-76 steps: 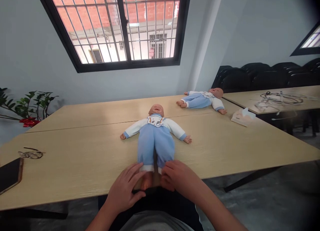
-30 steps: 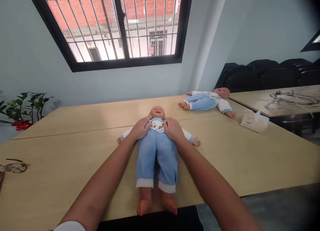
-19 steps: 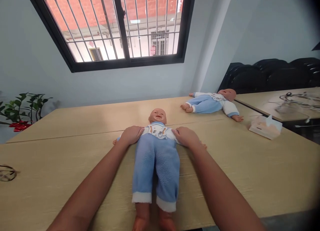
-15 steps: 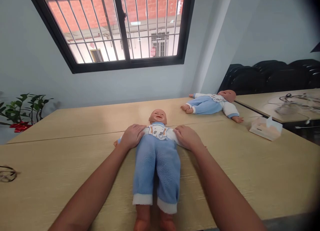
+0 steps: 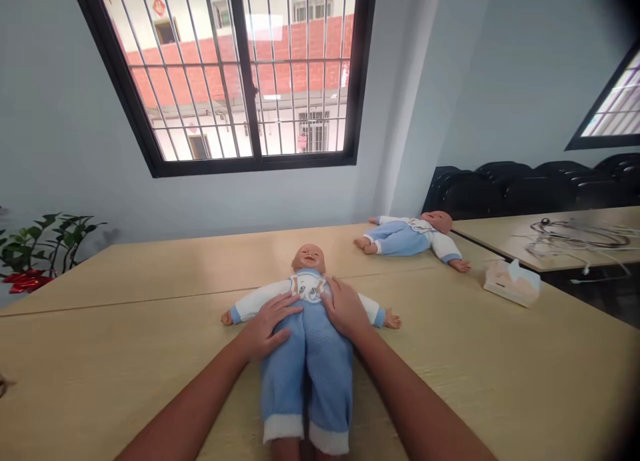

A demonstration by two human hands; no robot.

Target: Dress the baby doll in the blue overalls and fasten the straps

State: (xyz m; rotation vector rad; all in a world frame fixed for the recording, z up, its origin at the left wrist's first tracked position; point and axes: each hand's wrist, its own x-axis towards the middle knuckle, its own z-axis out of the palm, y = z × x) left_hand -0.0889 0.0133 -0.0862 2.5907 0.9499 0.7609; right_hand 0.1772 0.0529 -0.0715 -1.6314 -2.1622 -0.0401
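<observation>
A baby doll (image 5: 307,361) lies on its back on the wooden table (image 5: 125,368), head away from me, arms spread sideways. It wears a white and blue top with an animal face on the chest, and blue trousers with white cuffs. My left hand (image 5: 270,324) rests flat on the doll's hip and belly at the left, fingers stretched. At the right side of the chest and waist lies my right hand (image 5: 347,308), its fingers laid out over the cloth. Neither hand grips the doll. The doll's feet run out of view at the bottom.
A second doll (image 5: 407,234) in similar clothes lies at the back right. Nearer on that side stands a tissue box (image 5: 513,282). Coiled cables (image 5: 585,234) lie on another table, with black chairs (image 5: 500,188) behind. A potted plant (image 5: 50,244) stands at the far left, below a barred window (image 5: 255,161).
Both hands have moved from the doll's arms inward and down onto its torso and hips. The doll's arms now show fully. My view has tilted upward.
</observation>
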